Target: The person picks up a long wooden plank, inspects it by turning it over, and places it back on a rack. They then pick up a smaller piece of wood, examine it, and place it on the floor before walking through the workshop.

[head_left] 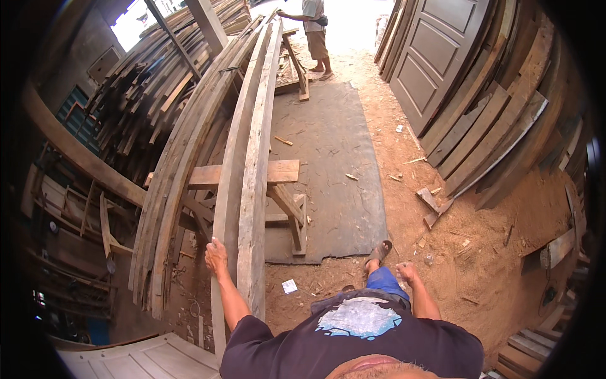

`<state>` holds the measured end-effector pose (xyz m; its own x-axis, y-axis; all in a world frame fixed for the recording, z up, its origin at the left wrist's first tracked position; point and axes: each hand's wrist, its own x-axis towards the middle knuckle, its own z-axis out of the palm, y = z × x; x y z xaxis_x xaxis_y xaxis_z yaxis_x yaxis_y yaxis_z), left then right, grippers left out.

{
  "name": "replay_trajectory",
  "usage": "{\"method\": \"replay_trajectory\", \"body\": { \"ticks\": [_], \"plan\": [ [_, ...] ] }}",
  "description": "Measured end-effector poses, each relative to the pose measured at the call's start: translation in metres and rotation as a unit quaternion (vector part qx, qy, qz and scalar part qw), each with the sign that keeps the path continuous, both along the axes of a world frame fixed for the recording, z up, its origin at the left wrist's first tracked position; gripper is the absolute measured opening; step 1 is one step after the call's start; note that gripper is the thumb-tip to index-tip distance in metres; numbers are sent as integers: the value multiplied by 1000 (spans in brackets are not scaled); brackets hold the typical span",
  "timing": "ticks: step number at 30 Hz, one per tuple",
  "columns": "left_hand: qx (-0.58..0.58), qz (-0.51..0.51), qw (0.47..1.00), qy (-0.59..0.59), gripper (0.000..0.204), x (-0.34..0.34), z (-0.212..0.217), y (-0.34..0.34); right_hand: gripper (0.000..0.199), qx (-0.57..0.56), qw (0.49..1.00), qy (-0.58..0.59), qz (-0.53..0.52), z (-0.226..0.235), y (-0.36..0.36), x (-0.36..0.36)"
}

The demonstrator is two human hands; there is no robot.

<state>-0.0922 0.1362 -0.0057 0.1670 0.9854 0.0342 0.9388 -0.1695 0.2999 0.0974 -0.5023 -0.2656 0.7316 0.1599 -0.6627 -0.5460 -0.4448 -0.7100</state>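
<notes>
Two long wooden beams lie side by side on trestles, running away from me: a smoother left beam (pixel 230 189) and a rougher, weathered right beam (pixel 255 189). My left hand (pixel 216 256) is closed over the outer edge of the left beam near its close end. Down by my right side, my right hand (pixel 408 272) hangs with its fingers curled in, and nothing shows in it. At the far end another person (pixel 315 28) stands with an arm stretched to the beams' tips.
A near trestle (pixel 284 172) and a far trestle (pixel 295 66) carry the beams. More planks (pixel 167 189) lie to their left. A dark mat (pixel 334 170) covers the floor. Along the right lean a panelled door (pixel 435 57) and curved-looking boards; wood scraps (pixel 429 201) litter the dirt.
</notes>
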Motion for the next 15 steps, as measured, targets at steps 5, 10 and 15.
{"method": "replay_trajectory", "body": {
  "ticks": [5,10,15],
  "plan": [
    [-18,45,999,-3,63,-16,-16,13,27,-168,967,122,150,-167,-77,29],
    [-34,90,995,25,62,3,-4,5,30,-179,930,44,317,-174,-44,152],
    [-78,188,966,158,58,20,17,-3,34,-200,948,87,230,-43,55,290]
  ]
}}
